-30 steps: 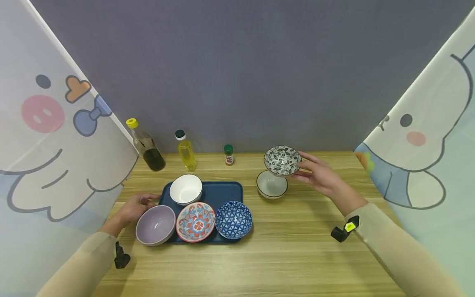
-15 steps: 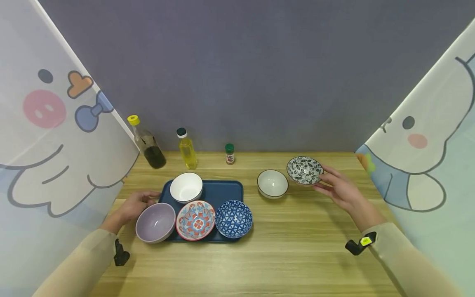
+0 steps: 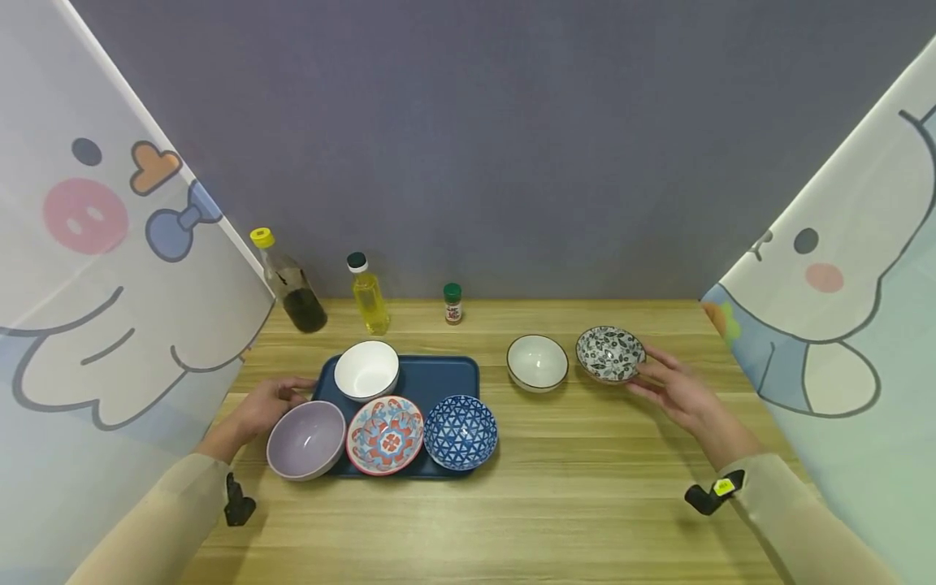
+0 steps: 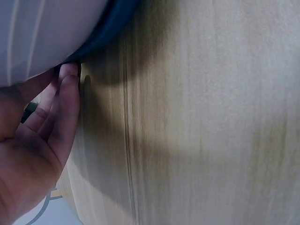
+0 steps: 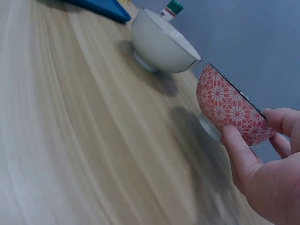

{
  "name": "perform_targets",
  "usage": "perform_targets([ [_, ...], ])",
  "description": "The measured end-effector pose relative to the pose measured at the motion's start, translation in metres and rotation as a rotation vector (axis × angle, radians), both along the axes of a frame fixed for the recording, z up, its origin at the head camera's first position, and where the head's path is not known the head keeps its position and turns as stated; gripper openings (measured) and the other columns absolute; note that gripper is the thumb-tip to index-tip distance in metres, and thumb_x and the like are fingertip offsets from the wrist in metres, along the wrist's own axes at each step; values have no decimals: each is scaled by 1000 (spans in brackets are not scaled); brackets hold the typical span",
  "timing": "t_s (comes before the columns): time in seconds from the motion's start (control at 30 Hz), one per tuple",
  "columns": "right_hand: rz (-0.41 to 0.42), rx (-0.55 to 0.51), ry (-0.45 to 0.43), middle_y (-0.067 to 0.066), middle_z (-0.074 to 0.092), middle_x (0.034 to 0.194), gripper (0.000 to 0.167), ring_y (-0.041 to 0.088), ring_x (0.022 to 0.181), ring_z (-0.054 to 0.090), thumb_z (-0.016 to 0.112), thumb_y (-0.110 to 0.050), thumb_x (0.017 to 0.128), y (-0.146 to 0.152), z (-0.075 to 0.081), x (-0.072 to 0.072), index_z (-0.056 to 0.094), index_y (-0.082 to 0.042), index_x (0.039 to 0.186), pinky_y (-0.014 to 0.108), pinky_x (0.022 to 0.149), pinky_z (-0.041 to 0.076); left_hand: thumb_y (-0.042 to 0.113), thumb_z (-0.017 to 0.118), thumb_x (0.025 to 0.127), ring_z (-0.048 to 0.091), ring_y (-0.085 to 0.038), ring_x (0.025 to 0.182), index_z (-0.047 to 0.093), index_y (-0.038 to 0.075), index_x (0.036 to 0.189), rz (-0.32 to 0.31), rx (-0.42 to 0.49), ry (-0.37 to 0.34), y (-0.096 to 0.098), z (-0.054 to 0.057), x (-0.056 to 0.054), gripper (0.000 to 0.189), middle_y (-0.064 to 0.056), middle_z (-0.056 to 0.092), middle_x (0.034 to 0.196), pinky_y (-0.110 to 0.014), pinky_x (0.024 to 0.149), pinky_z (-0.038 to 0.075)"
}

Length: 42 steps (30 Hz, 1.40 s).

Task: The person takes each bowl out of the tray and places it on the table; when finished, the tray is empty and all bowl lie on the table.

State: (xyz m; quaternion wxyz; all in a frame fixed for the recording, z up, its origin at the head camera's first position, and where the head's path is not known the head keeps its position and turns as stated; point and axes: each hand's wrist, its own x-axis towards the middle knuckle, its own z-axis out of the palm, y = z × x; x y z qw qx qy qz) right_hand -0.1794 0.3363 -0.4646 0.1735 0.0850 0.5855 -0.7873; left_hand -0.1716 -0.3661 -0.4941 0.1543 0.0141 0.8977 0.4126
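A: Pose of right hand point(image 3: 680, 394)?

B: Reaching in from near right, forearm slanting toward the far left. Set against the right side of the floral bowl point(image 3: 610, 355). Grasping that bowl, with one digit over the rim and another against the outer wall close to the foot, as seen from the right wrist.

A: Place of floral bowl?

B: On the right, toward the far edge of the table point(image 3: 548, 520), just right of the dark-rimmed bowl point(image 3: 537, 363), with a narrow gap between. Held roughly level, low; cannot tell whether touching the wood. Black-and-white leaves inside, red with pale flowers outside.

A: And left hand point(image 3: 269, 406)?

B: Stretched in from near left to the left edge of the blue tray point(image 3: 446, 378), just beyond the purple bowl point(image 3: 307, 443). Bent at the fingers, with tips at the tray's edge. Partly hidden there; cannot tell gripping from mere touching.

A: Nearby?

B: On the tray: plain white bowl point(image 3: 366, 371) far left, purple bowl near left and overhanging, red-and-blue bowl point(image 3: 386, 439) near middle, triangle-patterned bowl point(image 3: 462, 435) near right. Beyond, left to right: dark bottle point(image 3: 303, 309), yellow bottle point(image 3: 370, 302), green-capped jar point(image 3: 452, 305).
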Motion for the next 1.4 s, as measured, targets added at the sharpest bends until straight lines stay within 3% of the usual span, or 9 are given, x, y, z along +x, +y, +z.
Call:
perform_targets([
  [0.17,-8,-19,-15,18,21,154,80,19,110,67,53,-1,105,2,-9,0,2,-9,166,34,101,53,-11,57,92,71,-26,92,56,-11,139,-5,18,-1,-1,-1,1,47,-20,75,101,-32,71,56],
  [0.4,-4,-5,-21,20,21,154,82,19,108,68,55,-2,104,2,-13,2,1,-8,166,34,99,55,-12,55,91,70,-24,91,55,-11,139,-13,21,0,0,0,2,48,-21,75,102,-31,71,56],
  [0.67,52,42,17,7,52,133,81,22,109,70,56,-10,106,6,-15,7,1,-10,166,43,99,54,-10,56,92,71,-24,90,55,-11,139,-12,24,6,0,1,4,47,-21,75,102,-31,70,56],
  [0.83,74,39,44,2,61,126,80,21,108,71,53,-7,107,9,-18,7,-1,-9,165,44,99,54,-10,55,92,71,-24,91,55,-11,139,-8,32,4,0,1,5,47,-21,74,102,-31,70,56],
  [1.2,107,88,56,9,52,134,90,19,110,69,58,6,100,14,-24,2,-1,-9,165,44,101,53,-9,56,93,70,-25,92,56,-8,141,7,2,-14,0,0,2,48,-19,75,102,-31,73,56],
  [1.3,117,113,58,23,42,144,90,18,109,68,59,5,100,14,-24,1,-3,-7,165,44,101,53,-9,58,94,71,-26,92,56,-8,140,8,-10,-11,1,1,1,47,-19,75,101,-31,74,56],
  [1.4,133,137,60,37,21,156,90,15,109,68,58,3,101,13,-25,-1,-4,-7,165,43,102,53,-10,58,94,71,-28,93,56,-9,140,-4,-15,-1,2,2,0,46,-21,75,102,-31,73,56],
])
